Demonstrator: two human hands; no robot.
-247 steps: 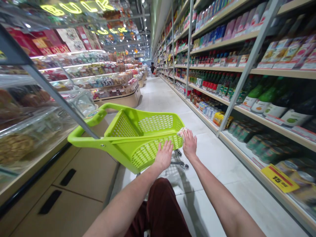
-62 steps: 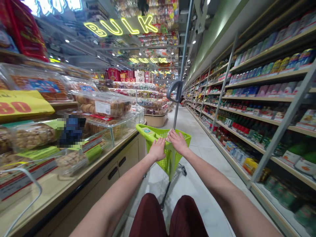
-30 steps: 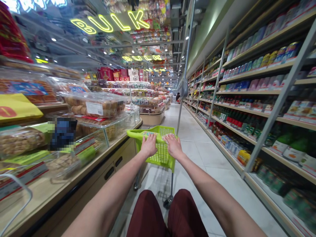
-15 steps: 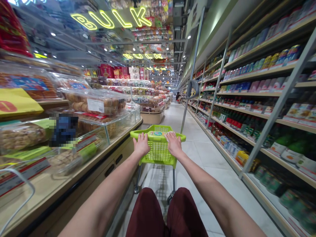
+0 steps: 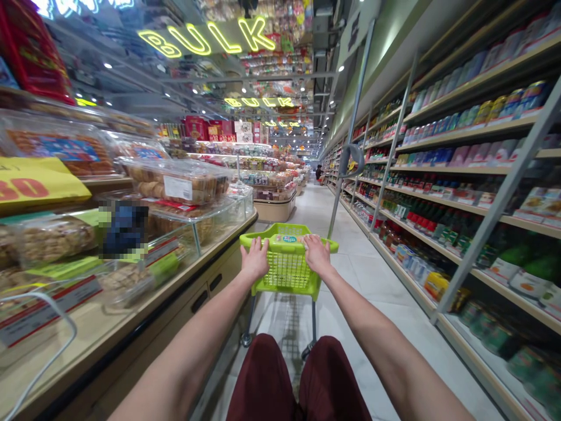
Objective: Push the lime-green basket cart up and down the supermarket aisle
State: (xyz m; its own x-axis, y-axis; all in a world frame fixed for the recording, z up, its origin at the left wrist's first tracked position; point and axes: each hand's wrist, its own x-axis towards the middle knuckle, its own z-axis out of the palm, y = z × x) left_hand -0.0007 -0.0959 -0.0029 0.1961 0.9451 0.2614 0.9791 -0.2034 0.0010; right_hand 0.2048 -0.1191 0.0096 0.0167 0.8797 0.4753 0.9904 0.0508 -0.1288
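Note:
A lime-green plastic shopping cart [image 5: 284,275] stands straight ahead of my knees, its lattice basket on grey metal legs with casters. My left hand [image 5: 255,260] rests over the left part of the cart's handle, fingers hooked across it. On the right part of the same bar my right hand [image 5: 318,255] has its fingers curled over the front, with something pale and crumpled at the fingertips that I cannot make out. A round coloured label sits on the handle between both hands. Most of the basket's inside is hidden.
On the left runs a counter [image 5: 184,286] with packaged baked goods [image 5: 179,181] and a yellow price sign [image 5: 39,184]. Shelves of cans and bottles [image 5: 464,158] line the right. A grey pole [image 5: 355,93] rises beyond the cart. Far down the aisle is a person [image 5: 318,172].
The cart and both hands sit slightly further right in view, and the surroundings have shifted the same way. Both hands stay on the handle.

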